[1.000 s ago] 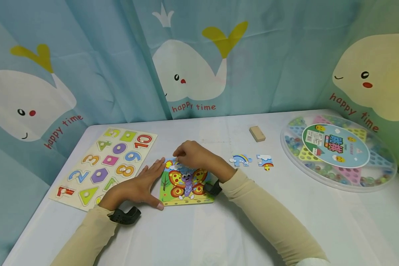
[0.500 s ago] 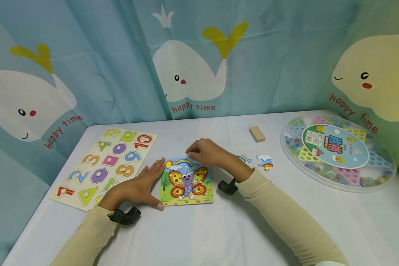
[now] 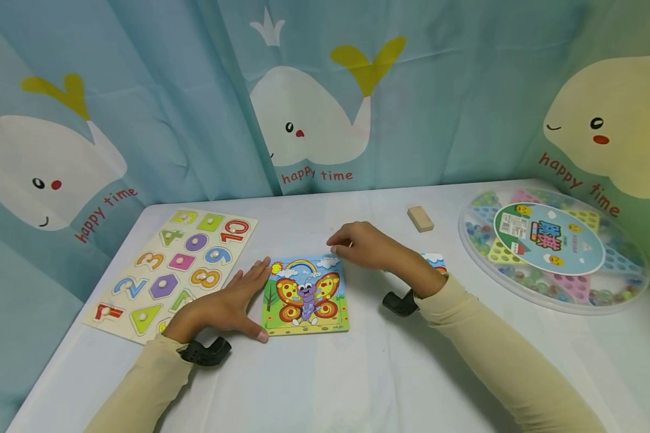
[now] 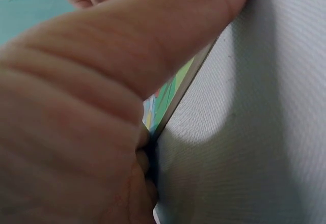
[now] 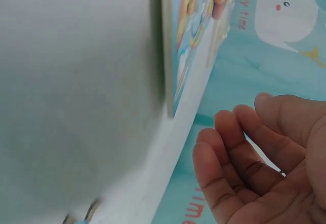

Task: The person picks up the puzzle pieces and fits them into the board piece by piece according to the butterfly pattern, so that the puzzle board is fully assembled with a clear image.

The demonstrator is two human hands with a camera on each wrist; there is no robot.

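A small square butterfly jigsaw puzzle (image 3: 306, 297) lies on the table in the head view, with a rainbow and sun along its top. My left hand (image 3: 233, 305) rests against its left edge, fingers straight near the upper corner and thumb at the lower corner. Just past the puzzle's upper right corner hovers my right hand (image 3: 364, 245). In the right wrist view its fingers (image 5: 232, 132) are loosely bent, with nothing between them and the thumb. A loose jigsaw piece (image 3: 434, 260) shows beyond the right forearm, partly hidden by it; another is almost wholly covered.
A wooden number-and-shape peg board (image 3: 176, 270) lies at the left. To the right sits a round clear case (image 3: 552, 252) with marbles inside. A small wooden block (image 3: 420, 219) stands near the back edge, before a whale-print curtain (image 3: 444, 96).
My right hand has moved right, off the puzzle's top left area, uncovering the rainbow and clouds; its forearm now hides most of the loose pieces. The left hand has stayed in place.
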